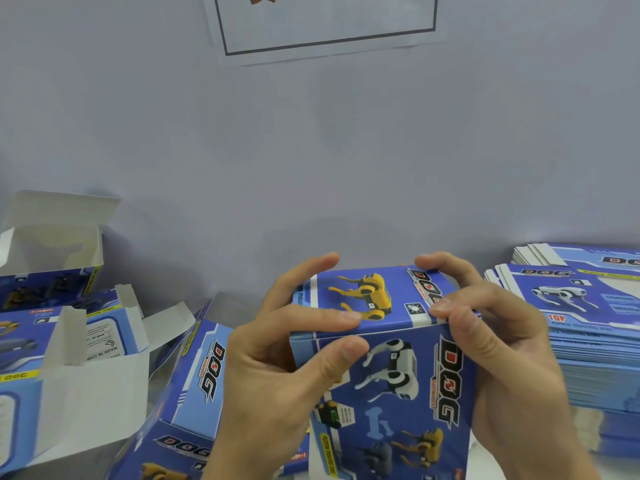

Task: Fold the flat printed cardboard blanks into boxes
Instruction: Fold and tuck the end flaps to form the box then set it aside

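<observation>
Clearly light, thin card, the blue dog-print box [381, 358] sits upright between both hands at centre. Left hand [277, 368] and right hand [502, 348] curl fingers over its closed top flap; hold near creased edges, since panels would likely dent.

Bare grey surface behind the held box [381, 341], back to the wall [311, 150]: open passage. Right side blocked by stack of flat blanks [588, 323], close beside right hand [502, 358]. Left crowded: folded box [194, 393] touching left hand [273, 375], open-flapped boxes [69, 358] beyond. Narrow gaps only between them.
</observation>
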`<action>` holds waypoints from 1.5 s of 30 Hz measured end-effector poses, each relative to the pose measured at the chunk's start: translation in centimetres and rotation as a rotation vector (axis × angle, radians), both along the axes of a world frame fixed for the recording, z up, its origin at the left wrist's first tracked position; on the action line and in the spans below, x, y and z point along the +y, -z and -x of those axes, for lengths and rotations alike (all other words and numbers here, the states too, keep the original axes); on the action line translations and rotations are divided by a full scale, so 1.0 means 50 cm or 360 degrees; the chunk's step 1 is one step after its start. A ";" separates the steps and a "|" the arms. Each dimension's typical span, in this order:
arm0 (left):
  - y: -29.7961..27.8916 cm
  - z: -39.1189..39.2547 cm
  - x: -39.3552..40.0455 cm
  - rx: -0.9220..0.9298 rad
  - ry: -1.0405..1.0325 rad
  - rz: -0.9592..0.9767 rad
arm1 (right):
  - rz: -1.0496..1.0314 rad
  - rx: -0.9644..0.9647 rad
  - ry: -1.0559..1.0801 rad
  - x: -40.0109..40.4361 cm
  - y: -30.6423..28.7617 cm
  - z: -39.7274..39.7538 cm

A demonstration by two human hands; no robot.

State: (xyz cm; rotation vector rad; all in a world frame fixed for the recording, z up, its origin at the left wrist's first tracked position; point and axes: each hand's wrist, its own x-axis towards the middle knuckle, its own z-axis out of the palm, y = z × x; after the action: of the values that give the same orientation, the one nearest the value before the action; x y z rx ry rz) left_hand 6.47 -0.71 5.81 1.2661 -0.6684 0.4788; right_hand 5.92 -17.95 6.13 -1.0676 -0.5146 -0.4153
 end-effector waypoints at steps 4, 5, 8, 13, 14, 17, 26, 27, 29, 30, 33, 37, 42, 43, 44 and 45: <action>0.001 -0.003 -0.001 0.0009 -0.0085 0.0005 | 0.0023 0.0018 0.0022 0.001 0.002 0.001; 0.002 -0.004 0.000 0.0008 -0.0115 0.0001 | 0.0029 0.0014 0.0040 0.001 0.004 0.000; 0.008 -0.012 0.002 0.0007 -0.0193 0.0012 | 0.0155 -0.0073 0.0293 0.008 0.008 -0.007; 0.016 -0.043 0.019 -0.0013 -0.0911 0.0502 | 0.0360 -0.0225 0.1006 0.019 0.009 -0.020; 0.019 -0.052 0.030 0.0046 -0.1020 0.0647 | 0.0413 -0.0231 0.1063 0.016 0.009 -0.020; 0.025 -0.066 0.062 0.0278 -0.1262 0.0998 | 0.0719 -0.0013 0.0595 0.002 -0.010 -0.008; 0.067 -0.075 -0.032 0.1035 -0.0393 0.0974 | 0.1116 0.1136 0.0153 0.066 0.018 -0.024; 0.075 -0.076 -0.044 0.1117 -0.0222 0.0880 | 0.0818 0.1043 0.0215 0.067 0.020 -0.033; 0.086 -0.073 -0.054 0.1311 0.0118 0.0647 | 0.0396 0.0813 0.0376 0.057 0.028 -0.048; 0.090 -0.073 -0.053 0.1385 0.0237 0.0504 | 0.0275 0.0719 0.0443 0.048 0.032 -0.053; 0.106 -0.081 -0.038 0.1469 0.0311 0.0068 | 0.0132 0.0603 0.0598 0.022 0.050 -0.065; 0.107 -0.095 0.006 0.1290 -0.0187 0.0024 | 0.0332 0.0706 0.0454 -0.011 0.072 -0.073; 0.090 -0.093 0.054 0.0959 -0.0195 0.0002 | 0.0690 0.0706 -0.0188 -0.034 0.094 -0.075; 0.088 -0.091 0.057 0.0925 -0.0141 0.0001 | 0.0723 0.0690 -0.0282 -0.032 0.097 -0.075; 0.086 -0.089 0.057 0.0864 -0.0139 -0.0028 | 0.0754 0.0676 -0.0337 -0.030 0.101 -0.077; 0.083 -0.088 0.055 0.0802 -0.0159 -0.0056 | 0.0764 0.0657 -0.0359 -0.029 0.103 -0.080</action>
State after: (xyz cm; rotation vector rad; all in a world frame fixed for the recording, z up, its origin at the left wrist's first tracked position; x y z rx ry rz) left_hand 10.88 2.03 1.64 1.3886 -0.1901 0.2129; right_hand 9.94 -19.38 0.97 -1.4936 -0.3639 0.1418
